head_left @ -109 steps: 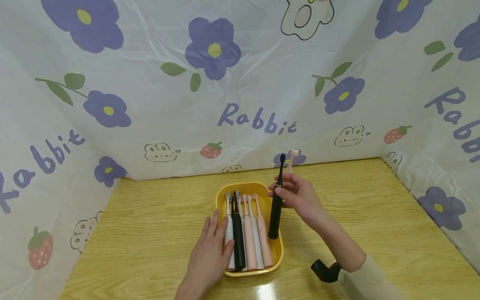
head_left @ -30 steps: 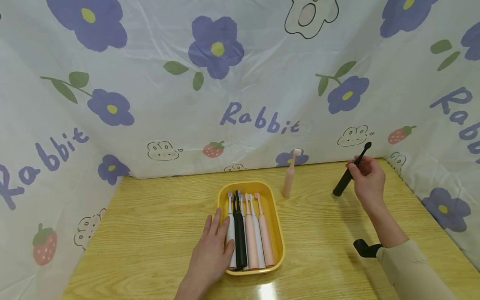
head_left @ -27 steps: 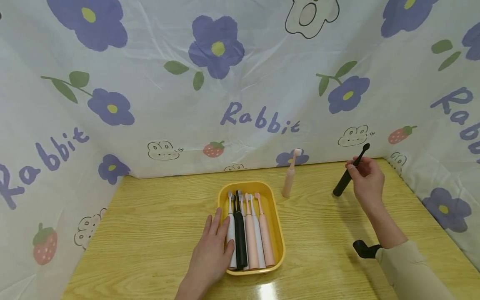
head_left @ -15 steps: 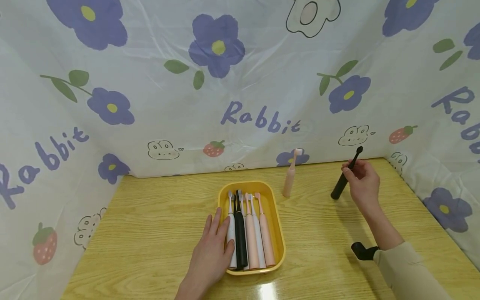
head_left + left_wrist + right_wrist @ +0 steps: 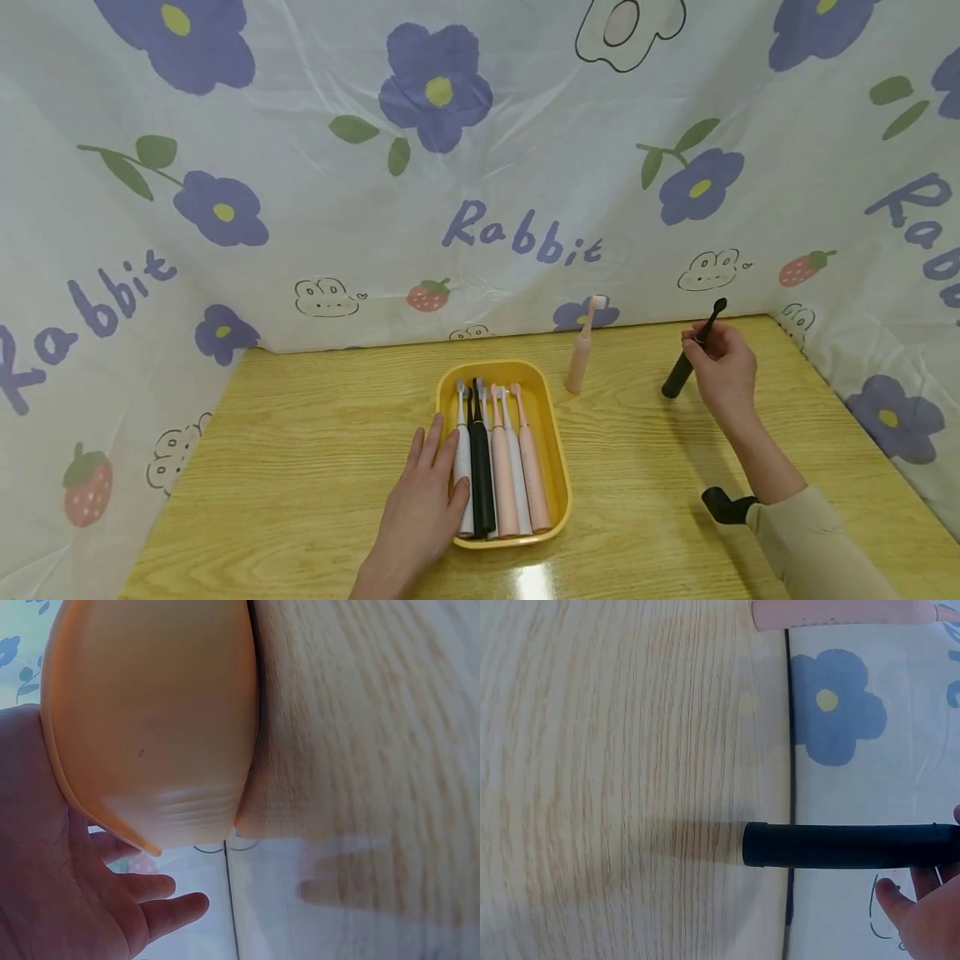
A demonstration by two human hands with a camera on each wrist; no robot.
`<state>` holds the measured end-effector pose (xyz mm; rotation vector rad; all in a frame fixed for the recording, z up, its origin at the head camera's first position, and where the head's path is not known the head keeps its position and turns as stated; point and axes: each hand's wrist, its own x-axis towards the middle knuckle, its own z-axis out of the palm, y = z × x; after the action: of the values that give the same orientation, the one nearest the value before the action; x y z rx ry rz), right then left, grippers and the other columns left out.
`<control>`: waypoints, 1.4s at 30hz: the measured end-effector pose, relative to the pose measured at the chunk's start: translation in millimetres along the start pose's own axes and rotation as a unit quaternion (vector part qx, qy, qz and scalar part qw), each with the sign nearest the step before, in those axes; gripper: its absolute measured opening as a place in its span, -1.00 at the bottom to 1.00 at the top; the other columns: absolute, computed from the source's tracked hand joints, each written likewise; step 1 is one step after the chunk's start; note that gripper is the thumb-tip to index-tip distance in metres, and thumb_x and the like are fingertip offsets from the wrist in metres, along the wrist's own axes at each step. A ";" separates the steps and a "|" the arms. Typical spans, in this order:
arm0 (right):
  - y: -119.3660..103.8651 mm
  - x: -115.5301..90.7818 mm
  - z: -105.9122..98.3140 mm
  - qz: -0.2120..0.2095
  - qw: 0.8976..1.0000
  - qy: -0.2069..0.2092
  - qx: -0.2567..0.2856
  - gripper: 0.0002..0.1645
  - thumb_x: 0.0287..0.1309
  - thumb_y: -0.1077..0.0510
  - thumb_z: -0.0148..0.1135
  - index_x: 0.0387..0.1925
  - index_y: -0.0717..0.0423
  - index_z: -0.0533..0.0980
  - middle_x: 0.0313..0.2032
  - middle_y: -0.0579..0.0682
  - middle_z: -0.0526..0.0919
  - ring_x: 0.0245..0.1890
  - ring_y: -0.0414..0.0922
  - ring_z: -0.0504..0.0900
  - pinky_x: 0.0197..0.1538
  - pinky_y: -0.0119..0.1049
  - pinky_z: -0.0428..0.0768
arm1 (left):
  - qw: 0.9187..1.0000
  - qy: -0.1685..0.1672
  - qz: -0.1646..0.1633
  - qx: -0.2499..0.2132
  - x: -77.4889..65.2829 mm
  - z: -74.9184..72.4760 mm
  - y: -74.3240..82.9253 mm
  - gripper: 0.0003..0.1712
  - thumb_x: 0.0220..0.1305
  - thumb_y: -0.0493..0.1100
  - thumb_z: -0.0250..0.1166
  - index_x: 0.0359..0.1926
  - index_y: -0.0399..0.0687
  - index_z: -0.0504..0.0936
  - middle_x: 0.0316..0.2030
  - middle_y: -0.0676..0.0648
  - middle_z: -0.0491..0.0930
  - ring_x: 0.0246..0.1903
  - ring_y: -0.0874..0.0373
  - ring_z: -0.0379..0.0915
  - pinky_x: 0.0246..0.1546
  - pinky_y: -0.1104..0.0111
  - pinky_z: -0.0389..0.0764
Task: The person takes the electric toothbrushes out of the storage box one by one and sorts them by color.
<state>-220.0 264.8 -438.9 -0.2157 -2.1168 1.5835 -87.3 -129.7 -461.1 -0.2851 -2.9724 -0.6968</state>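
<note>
My right hand (image 5: 727, 371) pinches a black electric toothbrush (image 5: 679, 372) near its neck, at the back right of the table. The brush head points up and leans slightly right. In the right wrist view the base of the handle (image 5: 840, 846) is right at the tabletop, where its shadow begins. My left hand (image 5: 420, 504) rests on the left rim of a yellow tray (image 5: 565, 492), fingers extended, thumb over a white toothbrush (image 5: 462, 492). The tray's outer wall (image 5: 150, 720) fills much of the left wrist view. A black toothbrush (image 5: 483, 492) and several pink and white ones lie inside.
A pink electric toothbrush (image 5: 578, 365) stands upright on the wooden table (image 5: 315, 467), between the tray and my right hand. A printed cloth (image 5: 360, 208) hangs along the back and both sides. A black camera mount (image 5: 726, 506) sits on my right wrist.
Since the oldest frame, my right hand has carried the black toothbrush from over the tray to the back right. Over the last second it shifts slightly left and the brush stands lower. Left hand stays.
</note>
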 end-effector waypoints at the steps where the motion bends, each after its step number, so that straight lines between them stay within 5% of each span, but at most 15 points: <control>1: 0.1 -0.4 0.1 0.000 1.000 -0.002 0.000 -0.73 0.31 0.33 0.30 0.02 0.30 0.53 -0.21 -0.17 0.67 -0.23 -0.39 0.64 -0.06 -0.59 0.56 | 1.000 0.000 0.001 -0.001 -0.3 -0.1 0.0 -0.33 0.44 -0.09 0.23 0.48 -0.24 0.36 0.58 -0.23 0.05 0.50 -0.36 -0.02 0.22 -0.16 0.46; 10: -7.6 -3.4 -2.5 0.015 0.999 -0.007 -0.030 -0.57 0.36 0.23 0.27 0.20 0.25 0.44 0.03 0.00 0.60 -0.06 -0.32 0.59 0.09 -0.47 0.54 | 1.000 0.000 0.000 -0.006 -2.0 0.0 -0.3 -0.34 0.46 -0.11 0.23 0.48 -0.24 0.36 0.58 -0.22 0.05 0.50 -0.35 -0.01 0.21 -0.17 0.46; 15: -18.5 -9.5 -4.7 0.006 0.999 0.050 -0.022 -0.42 0.37 0.14 0.27 0.33 0.17 0.35 0.24 0.07 0.42 0.18 -0.13 0.46 0.24 -0.25 0.45 | 1.000 -0.002 0.001 -0.008 -1.3 -0.5 0.1 -0.34 0.46 -0.11 0.23 0.48 -0.24 0.36 0.58 -0.22 0.05 0.50 -0.36 -0.01 0.22 -0.18 0.45; 21: -41.3 -17.4 -5.3 -0.051 0.987 0.147 0.048 -0.57 0.33 0.21 0.28 0.18 0.10 0.42 0.07 -0.19 0.38 0.06 -0.22 0.46 0.08 -0.36 0.47 | 1.000 -0.005 0.002 -0.008 -0.3 -0.4 0.5 -0.34 0.45 -0.11 0.23 0.48 -0.24 0.37 0.58 -0.22 0.05 0.50 -0.36 -0.02 0.20 -0.18 0.47; 25: -67.3 -23.7 -1.4 -0.123 0.973 0.149 0.128 -0.64 0.30 0.36 0.21 0.09 0.17 0.43 0.02 -0.13 0.43 0.02 -0.14 0.50 0.06 -0.35 0.48 | 1.000 -0.005 0.002 -0.007 0.3 -0.9 0.8 -0.34 0.46 -0.11 0.23 0.48 -0.24 0.36 0.58 -0.22 0.05 0.50 -0.36 -0.02 0.22 -0.18 0.45; 31: -99.3 -44.6 18.1 -0.193 0.954 0.030 0.226 -0.66 0.26 0.53 0.11 0.02 0.26 0.47 -0.03 0.07 0.49 -0.07 -0.05 0.54 -0.04 -0.38 0.54 | 1.000 -0.004 0.000 -0.009 0.5 -2.1 0.7 -0.34 0.46 -0.10 0.22 0.48 -0.24 0.36 0.58 -0.21 0.04 0.50 -0.35 -0.03 0.22 -0.18 0.45; 37: -108.0 -70.9 51.0 -0.120 0.962 -0.165 0.183 -0.55 0.29 0.57 0.07 0.20 0.45 0.35 0.08 0.20 0.49 0.00 -0.04 0.60 -0.01 -0.39 0.64 | 1.000 -0.011 -0.006 -0.015 -1.0 -2.5 -0.2 -0.34 0.46 -0.11 0.22 0.49 -0.23 0.35 0.59 -0.19 0.03 0.51 -0.34 -0.04 0.20 -0.18 0.47; 42: -93.6 -87.2 83.9 -0.050 0.950 -0.286 0.116 -0.45 0.36 0.45 0.15 0.33 0.40 0.31 0.19 0.32 0.48 0.15 0.19 0.60 0.07 -0.36 0.63 | 1.000 -0.010 -0.008 -0.017 -1.5 -2.2 -0.7 -0.34 0.46 -0.11 0.22 0.49 -0.23 0.35 0.59 -0.18 0.03 0.51 -0.34 -0.05 0.21 -0.18 0.46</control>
<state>-168.5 128.0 -393.8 0.4793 -2.2626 1.9848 -85.8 -131.6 -459.6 -0.2719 -2.9868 -0.7508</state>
